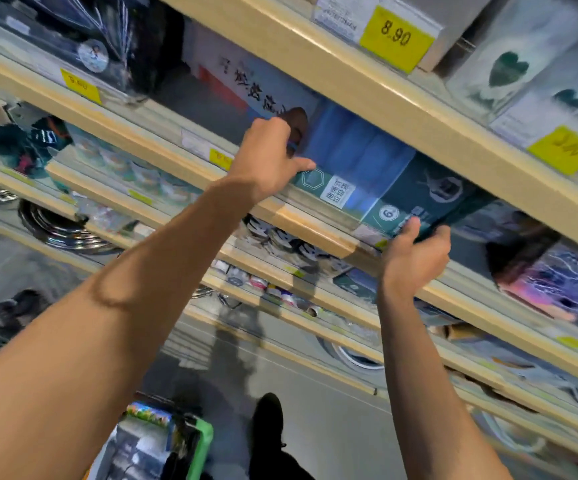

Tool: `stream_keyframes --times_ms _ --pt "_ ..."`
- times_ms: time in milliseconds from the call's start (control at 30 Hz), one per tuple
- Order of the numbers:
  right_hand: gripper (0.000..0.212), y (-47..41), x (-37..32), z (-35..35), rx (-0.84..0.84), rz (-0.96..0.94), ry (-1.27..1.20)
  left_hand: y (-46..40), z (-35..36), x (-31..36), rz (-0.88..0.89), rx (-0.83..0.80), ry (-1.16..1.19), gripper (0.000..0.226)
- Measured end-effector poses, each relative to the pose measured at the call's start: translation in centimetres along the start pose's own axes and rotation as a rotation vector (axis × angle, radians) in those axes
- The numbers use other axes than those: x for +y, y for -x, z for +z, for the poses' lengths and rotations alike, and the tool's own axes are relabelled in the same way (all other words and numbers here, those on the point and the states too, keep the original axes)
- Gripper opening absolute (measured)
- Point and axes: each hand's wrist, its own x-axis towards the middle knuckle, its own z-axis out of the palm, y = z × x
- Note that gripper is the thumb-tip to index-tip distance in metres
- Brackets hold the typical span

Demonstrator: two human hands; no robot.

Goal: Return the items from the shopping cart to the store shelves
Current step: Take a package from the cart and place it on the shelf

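Overhead, the left hand [266,157] and right hand [415,254] grip opposite ends of a blue-and-teal pack [360,174] lying between them on the wooden shelf [315,216].

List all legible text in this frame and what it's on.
"8.90": yellow price tag on the top shelf edge.
"6": white circle on the teal pack, which both hands hold.
Chinese characters on the pack's white label and on the white box behind it: too blurred to transcribe.
Other yellow tags: blurred, unreadable.
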Motion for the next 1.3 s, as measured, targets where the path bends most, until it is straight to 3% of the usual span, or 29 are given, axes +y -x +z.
stream_keyframes --times_ms 167,400,500,600,867,1133,1300 --pt "0.03 -3.1 1.8 -1.7 0.064 0.011 0.162 0.4 2.9 3.1 0.128 -0.089 0.018 0.039" --pt "0.039 -4.9 3.3 -2.6 -0.018 0.023 0.197 0.8 4.0 3.9 0.039 -0.054 -0.139 0.043" --pt "0.041 -3.3 2.9 -3.3 0.123 0.013 0.055 2.1 3.0 2.5 0.012 -0.001 -0.071 0.043" --pt "0.037 1.1 1.3 -3.4 0.194 -0.157 -0.172 3.9 1.1 0.5 0.042 0.068 0.08 0.038" --pt "0.007 17.2 -4.6 0.5 -0.305 -0.43 -0.456 10.8 -5.6 -5.8 0.115 0.194 0.115 0.017" --pt "0.014 35.4 -5.4 1.6 -1.0 -0.469 -0.471 29.2 -14.1 -19.0 -0.312 0.359 0.106 0.006" --pt "0.009 43.0 -1.7 1.6 -1.444 -0.65 -0.254 40.9 -16.1 -26.2 -0.647 0.604 0.214 0.009"
